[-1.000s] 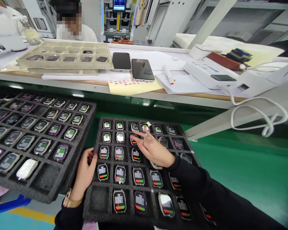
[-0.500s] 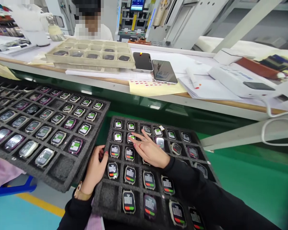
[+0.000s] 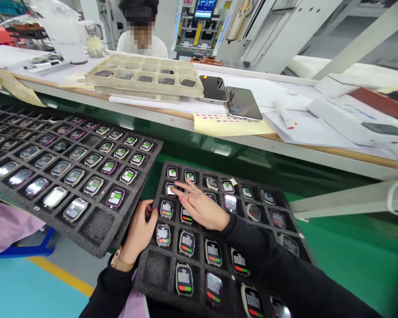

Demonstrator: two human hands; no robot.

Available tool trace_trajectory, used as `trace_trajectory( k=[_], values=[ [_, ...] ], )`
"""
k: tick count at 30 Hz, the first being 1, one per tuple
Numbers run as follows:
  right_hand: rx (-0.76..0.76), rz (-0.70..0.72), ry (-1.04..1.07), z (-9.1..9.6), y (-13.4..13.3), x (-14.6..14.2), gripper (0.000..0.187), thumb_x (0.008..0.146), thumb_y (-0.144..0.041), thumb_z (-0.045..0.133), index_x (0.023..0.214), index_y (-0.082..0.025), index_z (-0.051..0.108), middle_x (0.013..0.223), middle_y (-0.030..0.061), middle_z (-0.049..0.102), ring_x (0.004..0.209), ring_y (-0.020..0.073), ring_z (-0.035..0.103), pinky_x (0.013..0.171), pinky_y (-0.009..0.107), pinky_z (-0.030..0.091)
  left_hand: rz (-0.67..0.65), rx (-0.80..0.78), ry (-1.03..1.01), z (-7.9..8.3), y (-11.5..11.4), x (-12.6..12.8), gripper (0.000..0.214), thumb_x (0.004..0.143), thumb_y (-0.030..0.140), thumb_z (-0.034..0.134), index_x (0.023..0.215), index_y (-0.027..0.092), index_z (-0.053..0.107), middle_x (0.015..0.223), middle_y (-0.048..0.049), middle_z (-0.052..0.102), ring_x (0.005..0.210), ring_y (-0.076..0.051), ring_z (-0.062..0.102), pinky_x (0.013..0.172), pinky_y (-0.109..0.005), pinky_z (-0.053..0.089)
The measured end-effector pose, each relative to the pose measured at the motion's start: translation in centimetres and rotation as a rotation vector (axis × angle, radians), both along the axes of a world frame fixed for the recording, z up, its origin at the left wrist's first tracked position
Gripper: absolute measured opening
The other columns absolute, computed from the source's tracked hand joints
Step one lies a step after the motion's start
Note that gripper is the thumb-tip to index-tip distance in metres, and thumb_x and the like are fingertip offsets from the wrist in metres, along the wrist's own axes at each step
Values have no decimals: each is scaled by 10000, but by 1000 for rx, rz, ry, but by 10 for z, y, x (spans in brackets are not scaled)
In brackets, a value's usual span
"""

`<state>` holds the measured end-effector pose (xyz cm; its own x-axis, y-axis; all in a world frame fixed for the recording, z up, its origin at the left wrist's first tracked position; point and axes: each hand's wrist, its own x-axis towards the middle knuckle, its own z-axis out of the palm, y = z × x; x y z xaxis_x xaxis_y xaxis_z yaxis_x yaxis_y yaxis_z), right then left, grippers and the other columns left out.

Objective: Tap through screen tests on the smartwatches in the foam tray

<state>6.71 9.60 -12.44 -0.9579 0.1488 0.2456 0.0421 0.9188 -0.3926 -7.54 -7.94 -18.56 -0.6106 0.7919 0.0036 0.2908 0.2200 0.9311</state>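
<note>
In the head view, a dark grey foam tray [image 3: 156, 270] holds several square smartwatches in rows of pockets, many with lit screens. My left hand [image 3: 139, 233] is curled round the tray's left edge, thumb on top. Over the upper left pockets reaches my right hand [image 3: 202, 210], fingers extended and apart, holding nothing. Its index fingertip is at the screen of a watch [image 3: 170, 189] in the second row, first column; whether it presses cannot be told. Below, watches such as a beige one [image 3: 185, 279] show white text with red and green bars. The hand hides some pockets.
To the left lies another foam tray [image 3: 101, 224] of watches, apparently stacked. A bench ahead carries a cream divided tray [image 3: 146, 90], two phones, one a dark phone [image 3: 243, 104], papers and a white box [image 3: 354, 119]. A person [image 3: 142, 44] is behind it. A white post [image 3: 345, 201] stands right.
My right hand has moved left, from the second-column watch to the first-column one in the same row. My left hand stays on the tray edge. The whole view has shifted slightly.
</note>
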Motion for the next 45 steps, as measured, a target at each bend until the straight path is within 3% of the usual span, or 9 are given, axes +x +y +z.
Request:
trace_trajectory(
  k=[5,8,14,23,34,41,45],
  values=[
    [46,56,-34,-8,1,-14,473,1049,-202,253,1300,-6,602,1236,199,662,1367,317,428,1190,630,229,-10,-3,-5,0,-1,0,266,927,349,481,1132,191,541,921,-36,558,866,-194,548,830,-351,444],
    [56,66,-52,-7,7,-16,472,1049,-207,250,1303,-33,607,1237,177,667,1362,314,436,1192,632,221,-15,-4,-5,0,-1,0,250,937,342,470,1132,201,538,926,-34,554,870,-193,545,829,-348,441],
    [51,-45,-20,1,33,-23,486,1061,-249,224,1339,-66,578,1305,173,627,1365,289,435,1192,621,223,-19,-5,11,-1,-2,0,216,937,312,468,1111,204,537,904,-26,538,851,-189,534,825,-347,438],
    [70,-58,-65,-21,52,-47,483,1050,-284,249,1336,-100,592,1281,160,647,1363,302,438,1172,640,252,-12,5,16,2,-1,1,220,937,309,474,1120,209,544,908,-28,556,857,-190,551,819,-347,452],
    [30,-154,-91,-8,66,9,511,1059,-288,217,1323,-68,596,1290,165,639,1352,309,453,1173,661,230,-24,-3,7,0,-3,1,229,942,311,462,1131,203,531,933,-39,550,877,-198,547,845,-366,446],
    [36,-197,-78,-21,65,11,495,1053,-298,237,1308,-111,618,1267,149,657,1338,313,470,1161,674,242,-19,0,16,1,-2,0,223,942,312,469,1128,207,535,924,-37,558,867,-196,558,842,-365,456],
    [35,-213,-64,-19,66,17,496,1054,-303,239,1324,-113,610,1291,148,642,1344,311,463,1159,677,238,-6,2,11,0,-3,0,235,940,333,478,1132,214,542,921,-34,562,867,-199,558,831,-362,456]
  ],
)
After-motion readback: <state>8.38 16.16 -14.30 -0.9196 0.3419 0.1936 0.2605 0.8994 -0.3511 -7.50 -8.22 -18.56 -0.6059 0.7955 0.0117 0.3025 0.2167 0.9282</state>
